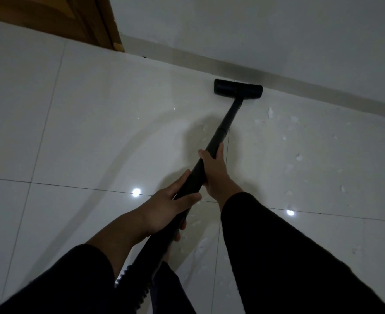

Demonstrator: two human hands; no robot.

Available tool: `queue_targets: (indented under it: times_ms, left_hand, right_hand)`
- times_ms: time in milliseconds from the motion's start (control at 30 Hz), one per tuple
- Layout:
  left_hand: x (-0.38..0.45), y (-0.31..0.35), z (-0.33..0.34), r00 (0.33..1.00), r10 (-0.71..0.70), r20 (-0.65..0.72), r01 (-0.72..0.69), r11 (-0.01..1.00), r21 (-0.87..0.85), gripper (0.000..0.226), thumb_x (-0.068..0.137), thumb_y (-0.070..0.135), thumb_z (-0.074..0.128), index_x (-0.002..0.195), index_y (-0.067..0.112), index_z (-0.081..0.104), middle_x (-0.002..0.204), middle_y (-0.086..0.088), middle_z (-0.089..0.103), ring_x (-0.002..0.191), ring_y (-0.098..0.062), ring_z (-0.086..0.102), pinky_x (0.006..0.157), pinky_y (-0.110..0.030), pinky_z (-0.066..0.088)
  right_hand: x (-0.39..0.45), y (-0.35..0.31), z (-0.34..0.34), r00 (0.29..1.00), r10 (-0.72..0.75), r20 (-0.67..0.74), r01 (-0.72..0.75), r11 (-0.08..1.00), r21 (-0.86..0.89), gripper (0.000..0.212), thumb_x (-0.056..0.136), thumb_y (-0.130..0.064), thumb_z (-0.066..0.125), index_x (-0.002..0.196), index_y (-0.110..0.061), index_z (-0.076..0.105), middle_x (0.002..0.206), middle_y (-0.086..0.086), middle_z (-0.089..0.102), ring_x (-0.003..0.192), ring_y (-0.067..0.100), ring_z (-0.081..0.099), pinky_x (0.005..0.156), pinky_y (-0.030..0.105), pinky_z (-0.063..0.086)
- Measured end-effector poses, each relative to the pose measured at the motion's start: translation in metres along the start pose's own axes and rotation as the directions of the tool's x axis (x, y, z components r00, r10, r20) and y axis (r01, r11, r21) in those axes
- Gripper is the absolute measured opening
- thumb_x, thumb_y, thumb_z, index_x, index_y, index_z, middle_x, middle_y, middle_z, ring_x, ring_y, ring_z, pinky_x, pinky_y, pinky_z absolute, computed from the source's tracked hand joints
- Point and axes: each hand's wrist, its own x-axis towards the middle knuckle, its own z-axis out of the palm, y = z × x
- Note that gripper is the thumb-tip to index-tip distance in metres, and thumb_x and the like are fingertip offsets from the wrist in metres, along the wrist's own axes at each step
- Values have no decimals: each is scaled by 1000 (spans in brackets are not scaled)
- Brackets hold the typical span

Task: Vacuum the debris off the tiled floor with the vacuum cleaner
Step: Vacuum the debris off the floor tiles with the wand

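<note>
You are gripping the wand [218, 134] with both hands: your left hand [164, 209] is curling round it lower down, your right hand [214, 171] higher up. The head [238, 89] is lying on the floor [85, 132] just beside the skirting [300, 89], with scraps [298, 157] lying scattered to its right.

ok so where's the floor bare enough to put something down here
Bare: the tiles left of the wand, between the wooden door and the left hand. Crowded: paper scraps litter the floor right of the wand up to the skirting, with more under the hands.
</note>
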Motion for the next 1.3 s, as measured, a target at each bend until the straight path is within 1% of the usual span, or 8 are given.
queue_targets:
  times_ms: [167,300,533,667,833,967,1067,1300]
  left_hand:
    - [2,0,5,1000,7,30,-7,1000,4,71,91,38,56,145,48,11,74,-11,59,45,-9,59,45,-23,50]
    - [2,-10,2,999,-16,43,16,1000,13,74,88,39,59,146,47,13,83,-14,61,56,-16,61,49,-27,52]
    - [-23,-29,-6,999,-29,21,30,999,-15,73,88,35,60,145,46,16,74,-11,57,48,-14,60,48,-29,53]
    - [-53,-50,-12,1000,12,-3,-12,998,60,69,90,37,56,146,44,14,65,-4,57,37,-6,56,45,-21,48]
    - [-87,-97,-17,999,39,-13,-38,997,59,70,89,39,56,145,46,14,68,-2,60,46,-11,59,49,-25,49]
    - [-109,-140,-17,999,51,-18,-49,995,87,71,89,44,54,147,46,12,77,1,58,61,-13,60,55,-24,50]
    - [-124,-167,-17,999,38,-14,-37,998,47,72,89,42,55,147,45,12,72,-5,61,53,-13,60,51,-25,50]
    - [-147,-216,-1,999,48,-1,-48,999,25,73,89,42,57,147,46,12,67,-6,63,53,-15,61,51,-27,51]
  right_hand:
    - [-3,1,-7,1000,0,-14,1,1000,16,77,95,-20,54,151,-44,6,112,3,49,90,21,55,66,33,51]
    - [-10,12,-5,999,40,-28,-38,998,57,78,96,-20,54,151,-44,5,127,8,46,100,26,56,68,35,53]
    - [-34,31,13,999,35,27,-36,997,69,76,97,-23,53,151,-43,4,129,5,43,102,25,54,73,36,52]
    - [-58,51,28,999,17,49,-20,997,70,76,97,-25,53,151,-43,3,126,3,40,103,26,50,80,42,49]
    - [-92,88,45,999,17,47,-20,999,50,76,97,-26,53,151,-44,4,131,4,42,104,25,51,78,42,50]
    - [-116,128,57,998,48,50,-48,999,7,76,97,-27,52,151,-44,2,123,5,46,97,23,55,68,34,52]
    - [-128,153,63,997,60,54,-59,998,-20,75,97,-27,51,151,-43,1,123,6,47,91,21,55,61,31,49]
    - [-156,201,57,998,54,39,-52,998,-39,72,97,-25,51,151,-41,6,114,5,51,89,21,56,69,36,51]
